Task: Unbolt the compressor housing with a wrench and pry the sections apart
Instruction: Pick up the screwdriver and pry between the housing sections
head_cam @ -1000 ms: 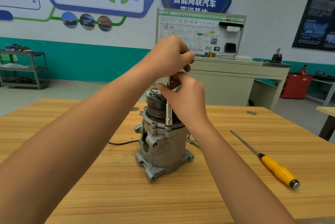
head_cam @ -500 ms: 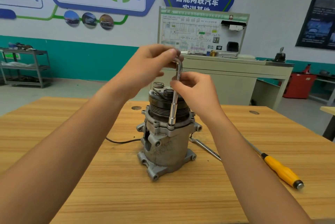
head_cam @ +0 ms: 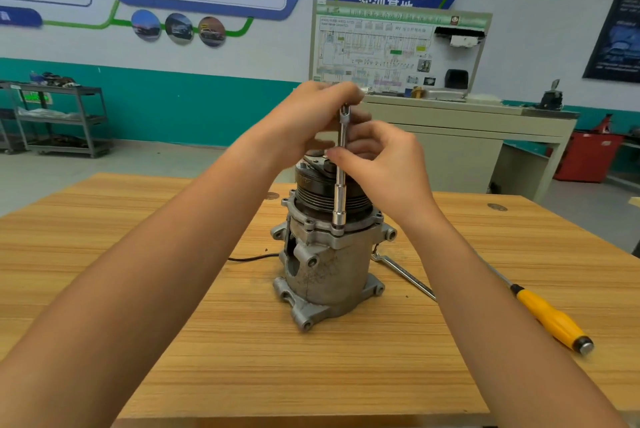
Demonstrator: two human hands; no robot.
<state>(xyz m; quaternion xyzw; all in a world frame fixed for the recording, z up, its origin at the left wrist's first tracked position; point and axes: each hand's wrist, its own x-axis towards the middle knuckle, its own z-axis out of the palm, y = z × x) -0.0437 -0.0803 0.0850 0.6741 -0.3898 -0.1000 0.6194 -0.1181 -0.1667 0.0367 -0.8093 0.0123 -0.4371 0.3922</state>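
Head view: above the compressor (head_cam: 325, 268), left hand (head_cam: 308, 119) grips the socket wrench (head_cam: 340, 199) at its top for turning; right hand (head_cam: 384, 164) pinches the shaft to steady it.

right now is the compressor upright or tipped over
Upright: the compressor stands on its base on the table, pulley end up, socket wrench vertical on its flange.

Wooden table (head_cam: 207, 341), grey shelf cart (head_cam: 59, 119), wiring diagram board (head_cam: 374, 49), red bin (head_cam: 585, 157)

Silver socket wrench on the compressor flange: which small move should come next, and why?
Probably turn the top with the left hand: the silver socket wrench is seated on the flange of the grey metal compressor, and the right hand steadies its shaft.
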